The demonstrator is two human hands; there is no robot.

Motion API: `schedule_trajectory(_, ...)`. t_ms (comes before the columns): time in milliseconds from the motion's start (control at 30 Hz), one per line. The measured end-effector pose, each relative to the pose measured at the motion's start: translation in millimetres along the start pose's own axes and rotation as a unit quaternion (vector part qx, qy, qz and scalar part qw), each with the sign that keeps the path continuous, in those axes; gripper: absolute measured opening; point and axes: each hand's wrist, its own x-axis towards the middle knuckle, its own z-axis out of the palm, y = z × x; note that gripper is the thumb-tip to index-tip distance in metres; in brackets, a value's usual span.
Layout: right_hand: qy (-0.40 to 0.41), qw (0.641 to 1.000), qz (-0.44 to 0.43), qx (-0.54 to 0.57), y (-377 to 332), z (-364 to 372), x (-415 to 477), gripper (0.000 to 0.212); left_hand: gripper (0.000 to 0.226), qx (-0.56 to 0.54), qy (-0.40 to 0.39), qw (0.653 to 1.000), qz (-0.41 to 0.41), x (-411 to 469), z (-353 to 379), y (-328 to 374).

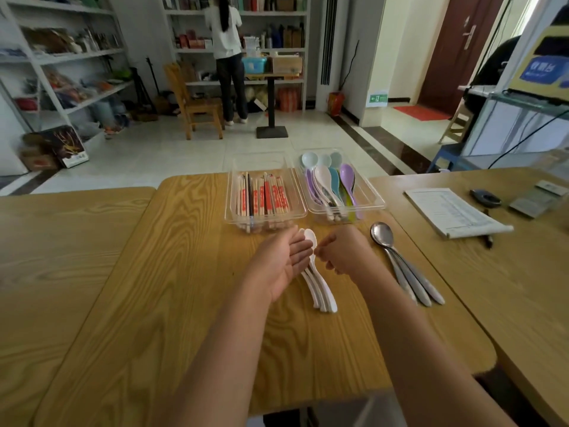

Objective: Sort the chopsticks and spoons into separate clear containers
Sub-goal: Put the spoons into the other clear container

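Note:
A stack of white plastic spoons (321,289) lies on the wooden table (184,272) in front of two clear containers. My left hand (286,260) is flat, with its fingers pressed against the left side of the stack. My right hand (341,251) is curled, its fingertips pinching the bowl end of the white spoons. The left container (231,198) holds chopsticks (264,197), many in red-printed wrappers. The right container (377,201) holds coloured plastic spoons (332,183) in white, purple, blue and green. Three metal spoons (400,263) lie side by side to the right of my right hand.
A stapled paper sheet (455,211), a dark key fob (485,197) and a pen (489,240) lie on the adjoining table to the right. Another table (61,241) adjoins on the left. Across the room a person (228,57) stands at shelves, near a wooden chair (197,103).

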Motion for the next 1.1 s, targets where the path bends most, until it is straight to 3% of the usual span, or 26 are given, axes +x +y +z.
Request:
schedule_trajectory(300, 0.052, 0.998, -0.031, -0.022, 14, 3, -21, 0.013, 0.038, -0.014, 0.022, 1.0, -0.01, -22, -5, -18)
schedule_trajectory(567, 0.033, 0.993, -0.013, -0.117, 12, 17, -29, 0.008, 0.04, -0.001, 0.032, 0.999, -0.014, -31, -5, -21)
schedule_trajectory(633, 0.038, 0.99, -0.008, -0.139, 12, 19, -32, 0.024, 0.042, 0.004, 0.032, 0.999, -0.014, -32, -5, -20)
schedule_trajectory(833, 0.041, 0.991, -0.007, -0.124, 16, 16, -29, 0.028, 0.044, 0.021, 0.029, 0.999, -0.011, -31, -5, -18)
schedule_trajectory(1000, 0.01, 0.994, -0.006, -0.108, 26, 9, -23, 0.009, 0.046, 0.029, 0.01, 1.0, -0.005, -30, 1, -15)
schedule_trajectory(1100, -0.003, 0.993, -0.009, -0.114, 27, -7, -19, 0.026, 0.045, 0.023, -0.007, 1.0, 0.007, -28, 7, -8)
